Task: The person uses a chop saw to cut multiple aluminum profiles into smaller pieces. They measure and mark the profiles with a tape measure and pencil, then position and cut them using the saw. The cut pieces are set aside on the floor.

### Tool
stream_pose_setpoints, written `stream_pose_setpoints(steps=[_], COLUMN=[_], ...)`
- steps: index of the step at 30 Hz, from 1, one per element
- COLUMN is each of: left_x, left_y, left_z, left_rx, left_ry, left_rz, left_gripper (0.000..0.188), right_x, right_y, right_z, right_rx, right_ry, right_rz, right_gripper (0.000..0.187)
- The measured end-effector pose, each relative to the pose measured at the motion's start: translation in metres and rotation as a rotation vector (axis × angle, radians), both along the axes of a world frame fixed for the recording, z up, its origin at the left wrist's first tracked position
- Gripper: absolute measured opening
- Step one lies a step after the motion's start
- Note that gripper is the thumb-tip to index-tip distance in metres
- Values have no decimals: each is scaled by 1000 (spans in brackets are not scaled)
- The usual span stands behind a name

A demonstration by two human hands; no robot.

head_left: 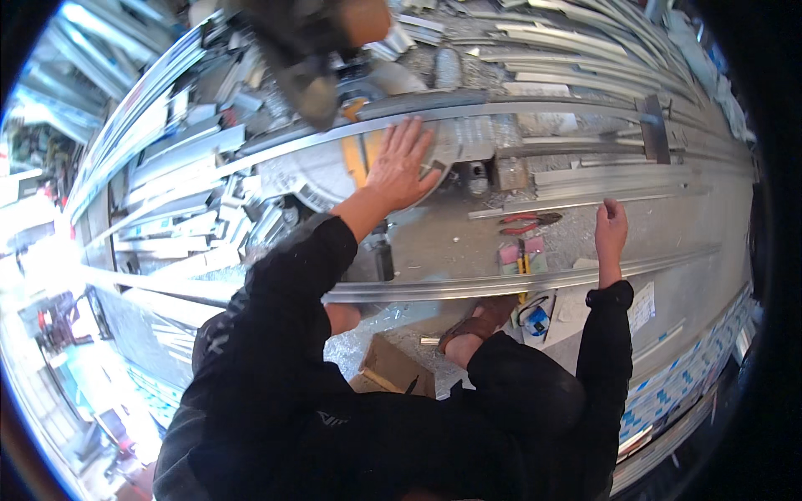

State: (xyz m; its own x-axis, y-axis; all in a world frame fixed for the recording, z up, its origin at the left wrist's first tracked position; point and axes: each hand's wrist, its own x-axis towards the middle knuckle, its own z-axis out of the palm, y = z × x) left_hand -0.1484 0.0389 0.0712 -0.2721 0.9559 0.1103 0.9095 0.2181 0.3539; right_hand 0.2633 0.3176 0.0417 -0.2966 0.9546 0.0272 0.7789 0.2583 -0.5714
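My left hand (401,167) lies palm down with its fingers spread over the round metal base (313,171) of a mitre saw, beside the yellow insert (356,159). Its fingertips reach a long, thin silver metal profile (292,148) that crosses the saw base. Above them is a dark, blurred shape (305,71), apparently the saw's head. Over to the right, my right hand (612,227) is raised with its fingers curled in, and nothing shows in it. Red-handled pliers (530,221) lie to its left. Another long profile (418,290) runs across nearer my body.
Offcuts (180,230) pile up at the left, and long metal strips (568,67) are stacked at the far right. A yellow-handled tool (523,271), a blue tape measure (535,320) and papers lie near my foot (480,326). A cardboard box (393,367) stands close to me.
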Motion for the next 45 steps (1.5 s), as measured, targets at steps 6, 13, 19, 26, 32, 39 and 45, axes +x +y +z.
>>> stream_pose_setpoints(steps=[6,13,19,26,32,39,45], left_x=[-59,-196,-230,-239,-249,-248,-250], left_y=[-109,-227,-213,-206,-207,-206,-204], left_z=[46,55,28,30,16,18,18], left_rx=[-392,-194,-398,-544,-503,-525,-550], left_ry=[-105,-5,-7,-174,-143,-142,-170], left_rz=[-205,567,584,562,569,584,561], left_gripper=[45,43,75,79,79,82,81], right_x=[-29,-233,-424,-458,-410,-363,-346], right_y=[-38,-37,-89,-116,-153,-195,-211], right_z=[106,309,366,387,382,348,337], right_rx=[119,547,743,545,-66,57,129], right_ry=[-45,113,142,-288,-397,-395,-334], right_rz=[117,458,857,776,907,922,914], right_gripper=[27,33,59,80,66,61,65])
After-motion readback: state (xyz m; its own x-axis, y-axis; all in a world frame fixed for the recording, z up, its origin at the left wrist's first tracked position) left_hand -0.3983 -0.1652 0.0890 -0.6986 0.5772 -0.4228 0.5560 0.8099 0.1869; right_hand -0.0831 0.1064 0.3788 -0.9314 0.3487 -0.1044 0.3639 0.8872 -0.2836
